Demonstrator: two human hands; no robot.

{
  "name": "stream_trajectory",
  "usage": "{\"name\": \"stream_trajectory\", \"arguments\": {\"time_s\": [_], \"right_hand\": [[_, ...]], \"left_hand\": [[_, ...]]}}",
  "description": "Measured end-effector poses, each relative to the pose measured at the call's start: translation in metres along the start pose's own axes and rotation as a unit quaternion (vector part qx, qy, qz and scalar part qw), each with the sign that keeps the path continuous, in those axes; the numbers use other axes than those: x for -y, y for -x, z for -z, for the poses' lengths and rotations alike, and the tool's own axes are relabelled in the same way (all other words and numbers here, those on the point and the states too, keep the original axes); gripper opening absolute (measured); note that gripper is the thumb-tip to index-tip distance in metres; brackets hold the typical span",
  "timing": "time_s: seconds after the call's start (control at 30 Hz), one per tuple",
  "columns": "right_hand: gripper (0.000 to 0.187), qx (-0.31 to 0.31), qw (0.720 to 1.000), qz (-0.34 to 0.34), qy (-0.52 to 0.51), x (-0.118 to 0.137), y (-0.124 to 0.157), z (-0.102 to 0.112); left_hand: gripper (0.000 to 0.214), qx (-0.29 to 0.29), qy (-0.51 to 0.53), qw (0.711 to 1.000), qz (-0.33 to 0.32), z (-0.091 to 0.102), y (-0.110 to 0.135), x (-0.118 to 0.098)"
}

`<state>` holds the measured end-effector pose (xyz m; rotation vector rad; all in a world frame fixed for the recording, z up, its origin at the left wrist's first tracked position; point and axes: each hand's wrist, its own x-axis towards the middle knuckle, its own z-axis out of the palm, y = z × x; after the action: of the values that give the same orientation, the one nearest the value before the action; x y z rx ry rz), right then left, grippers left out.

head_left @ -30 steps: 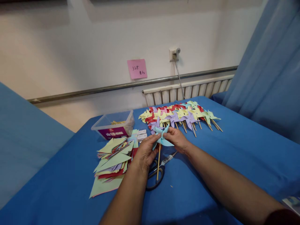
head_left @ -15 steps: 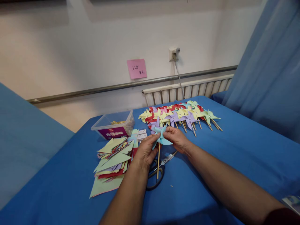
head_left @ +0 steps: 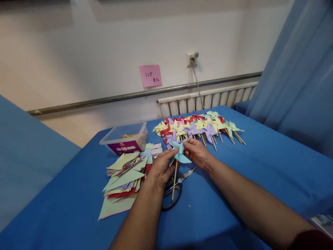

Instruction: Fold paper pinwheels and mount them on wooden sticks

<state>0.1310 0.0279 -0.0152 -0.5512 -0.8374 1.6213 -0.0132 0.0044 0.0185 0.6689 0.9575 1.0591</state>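
Observation:
A light blue paper pinwheel [head_left: 182, 158] on a thin wooden stick [head_left: 174, 180] is held up between both hands. My left hand [head_left: 162, 166] is closed on it from the left, the thumb pressed near its centre. The fingertips of my right hand [head_left: 196, 151] pinch one of its upper blades. Below the pinwheel, a pair of scissors [head_left: 186, 174] with dark handles lies on the blue cloth, partly behind the stick. What the left fingers grip behind the paper is hidden.
Several finished pinwheels [head_left: 192, 130] lie at the back. A clear plastic box [head_left: 125, 139] with sticks stands at the left, behind stacked coloured paper [head_left: 122, 191]. Small white boxes [head_left: 156, 149] sit beside it. A blue curtain [head_left: 293, 86] hangs at the right.
The right hand's fingers have shifted slightly along the pinwheel's upper blade. The stick's lower end has swung a little to the left. The view has moved slightly.

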Motion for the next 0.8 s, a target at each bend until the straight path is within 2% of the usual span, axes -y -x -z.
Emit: {"name": "stream_trajectory", "arguments": {"time_s": [0.33, 0.43, 0.5, 0.67, 0.8], "right_hand": [[0.034, -0.029, 0.999, -0.001, 0.02, -0.0006, -0.0017, 0.0013], [0.034, -0.036, 0.999, -0.006, 0.02, 0.0009, -0.0021, 0.0017], [0.034, -0.032, 0.999, -0.008, 0.021, 0.0015, -0.0015, 0.0012], [0.034, -0.013, 0.998, 0.0, 0.054, -0.0009, 0.0013, -0.0019], [0.035, -0.008, 0.999, -0.005, 0.052, -0.003, 0.0025, -0.0036]], "left_hand": [[0.023, -0.028, -0.046, 0.998, -0.008, -0.0028, 0.0022, -0.0024], [0.024, -0.02, -0.05, 0.999, -0.001, -0.0035, 0.0031, -0.0026], [0.023, -0.016, -0.048, 0.999, -0.006, -0.0037, 0.0028, -0.0023], [0.021, -0.054, -0.021, 0.997, -0.043, -0.0033, 0.0008, -0.0015], [0.022, -0.048, -0.028, 0.997, -0.046, -0.0019, -0.0009, -0.0008]]}}
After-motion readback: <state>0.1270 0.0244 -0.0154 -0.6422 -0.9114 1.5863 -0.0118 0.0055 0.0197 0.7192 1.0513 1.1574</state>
